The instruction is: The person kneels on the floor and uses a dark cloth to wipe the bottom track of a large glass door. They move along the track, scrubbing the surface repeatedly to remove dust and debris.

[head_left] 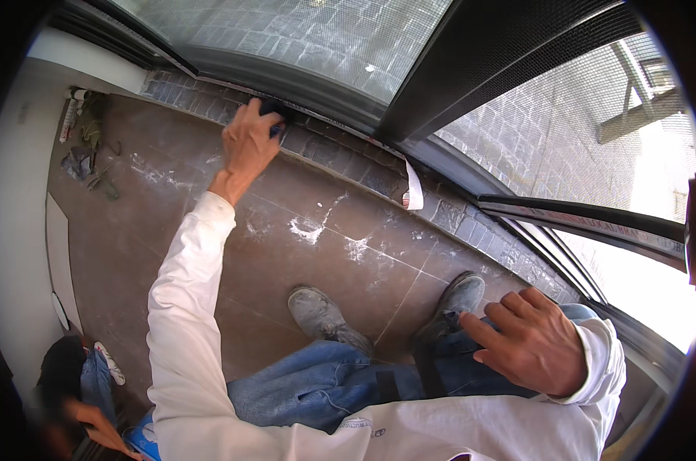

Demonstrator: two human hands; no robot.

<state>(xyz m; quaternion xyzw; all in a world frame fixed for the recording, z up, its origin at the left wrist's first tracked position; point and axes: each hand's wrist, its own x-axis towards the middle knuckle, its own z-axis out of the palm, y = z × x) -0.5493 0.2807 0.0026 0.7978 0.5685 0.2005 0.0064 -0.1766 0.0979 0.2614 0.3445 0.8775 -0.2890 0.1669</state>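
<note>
My left hand reaches out to the tiled sill at the foot of the window. Its fingers close round a small black and bluish object, whose kind I cannot make out; it sits against the dark lower window frame. Over my right knee hangs my right hand, with its fingers curled and the index finger partly stretched. Its palm faces away, so anything inside it is hidden. A curled white strip, perhaps tape, lies on the sill between the two hands.
White powdery smears mark the brown tiled floor, near my grey boots. Debris and a white tube lie in the far left corner. Another person is at the lower left. Mesh screens stand along the right.
</note>
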